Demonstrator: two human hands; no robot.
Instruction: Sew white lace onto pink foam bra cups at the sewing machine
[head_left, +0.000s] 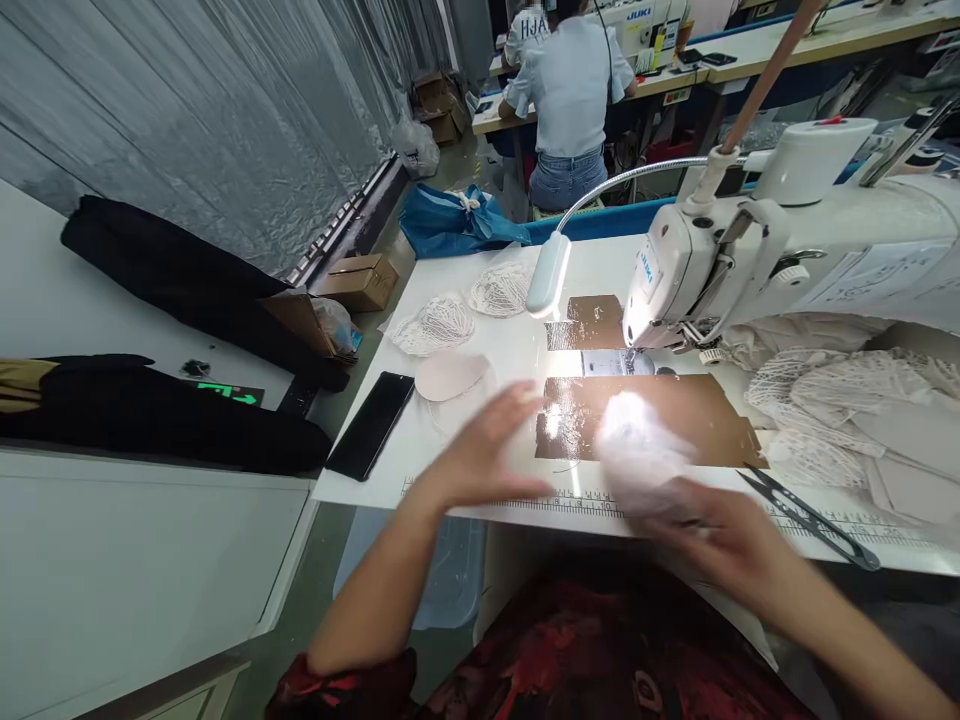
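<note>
My right hand (697, 520) is closed on a pale, blurred piece of fabric (645, 455), lifted over the front of the sewing table (517, 500). Fingers apart and holding nothing, my left hand (491, 450) hovers over the table to the left of that fabric. Close beyond it lies a beige oval fabric piece (450, 376). The white sewing machine (675, 270) stands past my right hand, its needle area lit. Brown tape (577, 400) covers part of the table in front of the needle plate.
A black phone (370, 425) lies at the table's left edge. Thread snips (810, 515) rest at the right front, near piled lace pieces (840, 400). Two white lace pieces (433, 325) lie at the back left. A lamp (550, 275) overhangs the table. A seated person (574, 95) works beyond.
</note>
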